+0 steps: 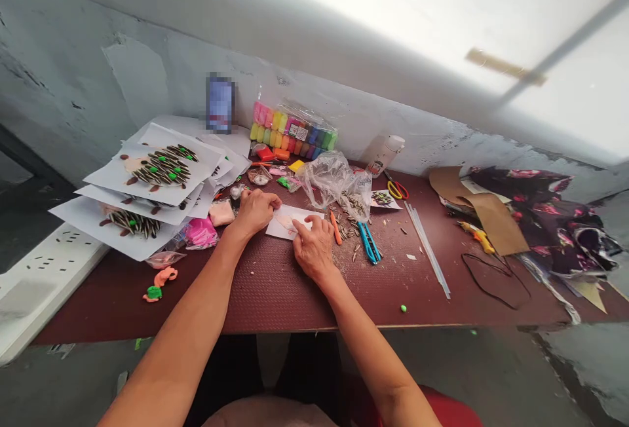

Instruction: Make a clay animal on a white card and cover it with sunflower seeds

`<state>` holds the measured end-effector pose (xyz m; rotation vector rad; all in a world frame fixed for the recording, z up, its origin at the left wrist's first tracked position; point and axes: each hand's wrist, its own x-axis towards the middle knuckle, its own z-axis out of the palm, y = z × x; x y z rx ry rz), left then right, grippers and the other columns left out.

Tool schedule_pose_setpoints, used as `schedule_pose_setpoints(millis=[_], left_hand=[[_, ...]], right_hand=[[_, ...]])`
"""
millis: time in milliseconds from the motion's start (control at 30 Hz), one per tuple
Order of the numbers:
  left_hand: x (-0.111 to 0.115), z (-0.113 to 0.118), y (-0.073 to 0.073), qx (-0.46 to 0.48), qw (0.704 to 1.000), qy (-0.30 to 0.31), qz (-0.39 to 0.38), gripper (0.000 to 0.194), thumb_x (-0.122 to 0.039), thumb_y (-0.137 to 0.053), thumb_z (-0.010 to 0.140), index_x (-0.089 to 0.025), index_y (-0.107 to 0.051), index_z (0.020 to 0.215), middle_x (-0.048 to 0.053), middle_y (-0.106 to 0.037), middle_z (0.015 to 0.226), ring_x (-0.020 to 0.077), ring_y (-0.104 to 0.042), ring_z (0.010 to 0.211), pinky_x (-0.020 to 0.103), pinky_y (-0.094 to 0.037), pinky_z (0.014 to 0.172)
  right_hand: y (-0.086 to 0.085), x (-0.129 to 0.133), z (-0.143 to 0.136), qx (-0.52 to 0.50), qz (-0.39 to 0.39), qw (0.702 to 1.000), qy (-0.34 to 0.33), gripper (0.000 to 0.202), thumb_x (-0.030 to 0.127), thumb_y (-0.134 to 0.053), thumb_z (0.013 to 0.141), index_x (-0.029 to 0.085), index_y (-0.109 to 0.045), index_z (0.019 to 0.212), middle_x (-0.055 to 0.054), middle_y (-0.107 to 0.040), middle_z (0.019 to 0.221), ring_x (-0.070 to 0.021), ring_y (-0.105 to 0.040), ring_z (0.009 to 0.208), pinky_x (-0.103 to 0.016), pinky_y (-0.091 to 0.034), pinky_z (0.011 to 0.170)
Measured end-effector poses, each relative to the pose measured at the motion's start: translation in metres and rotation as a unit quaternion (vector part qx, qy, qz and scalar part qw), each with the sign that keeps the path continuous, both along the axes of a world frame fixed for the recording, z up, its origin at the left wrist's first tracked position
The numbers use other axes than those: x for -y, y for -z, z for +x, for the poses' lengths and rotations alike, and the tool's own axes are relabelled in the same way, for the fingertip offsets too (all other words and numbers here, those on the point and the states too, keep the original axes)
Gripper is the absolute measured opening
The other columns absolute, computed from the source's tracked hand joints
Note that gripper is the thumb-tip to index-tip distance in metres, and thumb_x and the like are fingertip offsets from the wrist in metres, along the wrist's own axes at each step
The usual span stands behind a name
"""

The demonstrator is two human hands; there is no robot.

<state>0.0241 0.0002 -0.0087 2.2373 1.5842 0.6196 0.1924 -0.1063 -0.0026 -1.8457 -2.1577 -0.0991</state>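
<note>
From my end, I have the white card (295, 210) lying flat on the dark red table (275, 296), directly in front of me and between my 2 hands, with a thin peach-coloured shape on it. My right hand (314, 247) comes down over the card's near right part, fingers loosely spread rather than clenched; I read that contact as steadying the card or pressing the shape. My left hand (255, 211) is at the card's left edge, fingers bent; I can't tell whether they pinch anything, since the hand hides their undersides. An orange tool (335, 228) lies just beside the card on the right, with the blue cutter (368, 243) a little beyond it, probably for easy reach. Striped seeds (354, 255) are scattered around them, near the clear plastic bag (327, 178). The peach clay block (222, 213) sits left of my left hand, and the sheets with seed-covered figures (118, 237) are piled farther left, which I judge protects them from my elbows.
</note>
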Motion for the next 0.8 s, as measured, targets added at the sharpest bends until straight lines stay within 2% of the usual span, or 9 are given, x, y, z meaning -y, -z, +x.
schedule_pose_setpoints(millis=[433, 667, 800], left_hand=[[0.0036, 0.0026, -0.0069, -0.013, 0.999, 0.006, 0.03, 0.04, -0.009, -0.047, 0.079, -0.025, -0.081, 0.093, 0.007, -0.079, 0.097, 0.0274, -0.064, 0.102, 0.044, -0.04, 0.097], [0.0007, 0.0019, -0.0006, -0.02, 1.0, 0.01, 0.022, 0.039, -0.01, -0.048, 0.079, -0.027, -0.081, 0.092, 0.006, -0.079, 0.099, 0.0274, -0.065, 0.103, 0.044, -0.039, 0.099], [-0.0008, 0.0004, 0.0014, -0.012, 1.0, 0.007, 0.013, 0.038, -0.01, -0.049, 0.079, -0.028, -0.08, 0.091, 0.005, -0.08, 0.1, 0.0269, -0.064, 0.102, 0.043, -0.04, 0.099]], right_hand=[[0.0021, 0.0055, 0.0068, -0.004, 0.028, 1.0, -0.003, 0.027, 0.022, -0.055, 0.092, 0.025, -0.076, 0.11, -0.009, -0.057, 0.116, -0.0247, -0.045, 0.103, -0.039, -0.031, 0.092], [0.0032, 0.0058, 0.006, 0.029, -0.003, 1.0, -0.01, 0.032, 0.027, -0.055, 0.095, 0.028, -0.072, 0.122, -0.011, -0.057, 0.123, -0.0264, -0.045, 0.107, -0.041, -0.03, 0.094], [0.0015, 0.0059, 0.0064, 0.039, -0.007, 0.999, -0.013, 0.032, 0.028, -0.055, 0.095, 0.028, -0.072, 0.123, -0.011, -0.057, 0.125, -0.0273, -0.044, 0.109, -0.042, -0.029, 0.096]])
